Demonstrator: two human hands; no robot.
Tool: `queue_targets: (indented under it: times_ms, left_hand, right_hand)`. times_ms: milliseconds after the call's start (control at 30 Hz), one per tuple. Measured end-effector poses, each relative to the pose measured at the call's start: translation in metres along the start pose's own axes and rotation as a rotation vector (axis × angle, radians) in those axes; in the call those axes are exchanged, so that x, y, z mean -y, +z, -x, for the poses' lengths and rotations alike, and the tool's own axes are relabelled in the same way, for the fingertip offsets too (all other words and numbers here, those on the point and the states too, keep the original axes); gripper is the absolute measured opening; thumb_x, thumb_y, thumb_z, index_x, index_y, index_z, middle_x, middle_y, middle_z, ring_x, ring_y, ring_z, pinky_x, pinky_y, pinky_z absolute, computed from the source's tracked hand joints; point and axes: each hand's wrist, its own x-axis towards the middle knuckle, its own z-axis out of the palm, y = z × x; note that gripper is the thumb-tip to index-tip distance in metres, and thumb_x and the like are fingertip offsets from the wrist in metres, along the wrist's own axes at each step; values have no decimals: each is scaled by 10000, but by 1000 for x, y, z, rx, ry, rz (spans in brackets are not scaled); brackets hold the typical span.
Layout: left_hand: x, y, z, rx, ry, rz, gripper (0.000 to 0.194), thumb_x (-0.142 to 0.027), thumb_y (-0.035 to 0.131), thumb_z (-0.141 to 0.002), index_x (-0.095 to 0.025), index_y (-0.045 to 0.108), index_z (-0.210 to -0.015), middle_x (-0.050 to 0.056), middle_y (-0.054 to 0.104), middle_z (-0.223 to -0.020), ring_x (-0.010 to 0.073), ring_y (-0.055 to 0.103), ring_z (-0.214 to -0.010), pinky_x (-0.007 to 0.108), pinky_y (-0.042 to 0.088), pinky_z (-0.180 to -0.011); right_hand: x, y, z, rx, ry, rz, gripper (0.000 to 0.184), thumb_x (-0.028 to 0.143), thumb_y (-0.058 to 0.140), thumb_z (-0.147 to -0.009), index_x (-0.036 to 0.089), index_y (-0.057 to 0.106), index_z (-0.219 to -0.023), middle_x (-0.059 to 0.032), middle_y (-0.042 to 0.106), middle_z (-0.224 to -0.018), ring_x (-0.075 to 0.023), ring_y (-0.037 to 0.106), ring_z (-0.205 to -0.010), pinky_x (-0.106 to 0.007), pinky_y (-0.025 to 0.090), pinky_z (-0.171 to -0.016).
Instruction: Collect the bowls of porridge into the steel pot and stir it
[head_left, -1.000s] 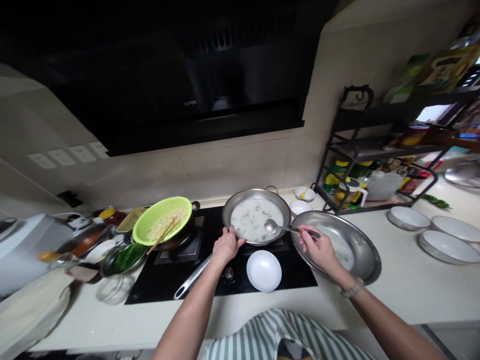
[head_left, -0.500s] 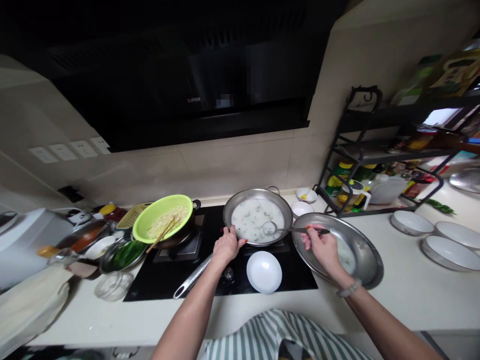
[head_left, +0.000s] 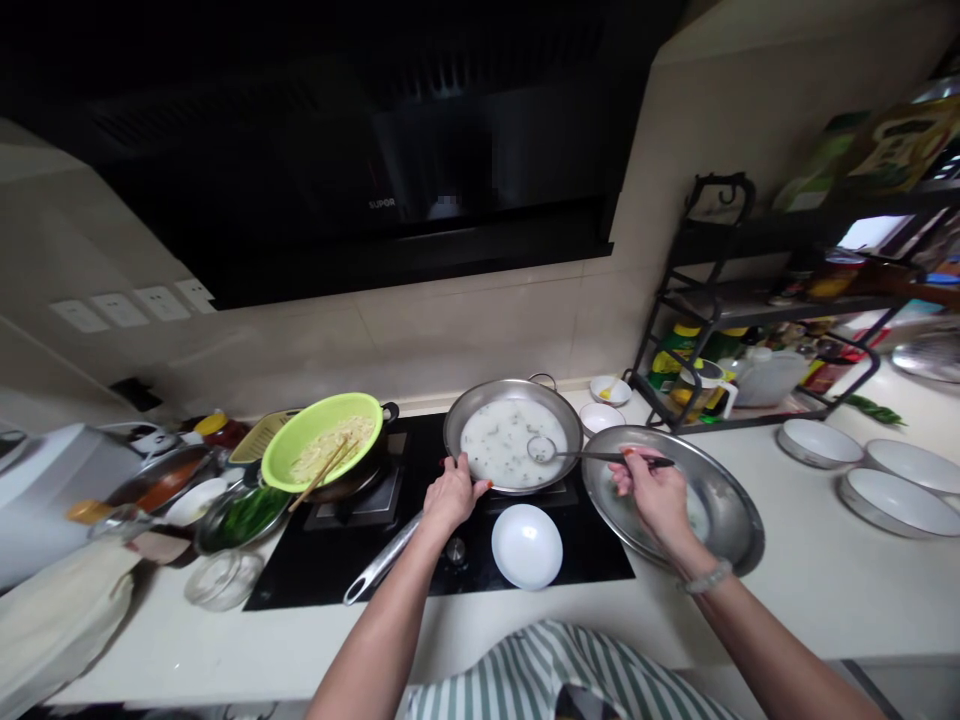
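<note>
A steel pan (head_left: 559,408) of white soup with green bits stands on the right burner of the black stove (head_left: 360,560). My left hand (head_left: 450,493) grips the pan's near rim. My right hand (head_left: 651,490) is closed on the handle of a metal ladle (head_left: 541,449), whose bowl dips into the soup at the pan's right side. Under my right hand sits a wide steel basin (head_left: 731,510) holding a little white liquid. An empty white bowl (head_left: 526,545) rests on the stove in front of the pan.
A green colander (head_left: 319,447) with noodles and chopsticks tops the left pot. A long steel handle (head_left: 379,562) lies across the stove. Dishes of greens and sauces crowd the left counter. Small white bowls (head_left: 609,389) and a black condiment rack (head_left: 750,330) stand at right, with white dishes (head_left: 892,490) beyond.
The ladle went from held just above the pan's rim down into the soup. My right hand shifted slightly right along the handle. My left hand stayed on the pan rim.
</note>
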Motion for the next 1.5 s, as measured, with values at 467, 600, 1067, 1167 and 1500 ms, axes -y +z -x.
queue_targets:
  times_ms: [467, 600, 1067, 1167, 1500]
  left_hand:
    - [2, 3, -2, 0, -2, -4, 593, -540, 397, -905, -207, 332, -1392, 176, 467, -1320, 301, 625, -1065, 368, 481, -789]
    - [2, 3, -2, 2, -5, -1, 601, -539, 396, -906, -211, 317, -1404, 177, 456, -1336, 298, 619, -1075, 369, 480, -795]
    - [2, 4, -3, -6, -1, 2, 596, -534, 403, -901, -202, 336, -1391, 177, 469, -1322, 305, 628, -1056, 376, 483, -786]
    - [2, 3, -3, -8, 2, 5, 602, -530, 400, -901, -191, 337, -1395, 182, 466, -1325, 313, 624, -1064, 384, 483, -791]
    - [1, 2, -2, -6, 1, -9, 613, -533, 398, -903, -189, 324, -1405, 183, 465, -1326, 311, 624, -1061, 386, 488, -795]
  right_hand:
    - [-3, -5, 1, 46, -129, 120, 344, 530, 620, -762, 209, 569, -874, 18, 569, -470, -191, 574, -427, -324, 500, -502]
    - [-7, -7, -2, 36, -125, 114, 336, 524, 615, -772, 208, 570, -877, 12, 573, -472, -194, 582, -437, -314, 486, -490]
    - [-6, -4, -2, -18, -3, -14, 298, 472, 677, -701, 223, 558, -815, -7, 600, -498, -198, 579, -430, -290, 432, -386]
    - [-6, -4, -2, -22, -4, -11, 289, 465, 676, -707, 223, 558, -814, -2, 592, -483, -203, 590, -439, -286, 431, -386]
    - [-2, -4, -1, -34, 17, -31, 248, 427, 671, -702, 230, 556, -800, -17, 601, -482, -216, 608, -463, -290, 437, -384]
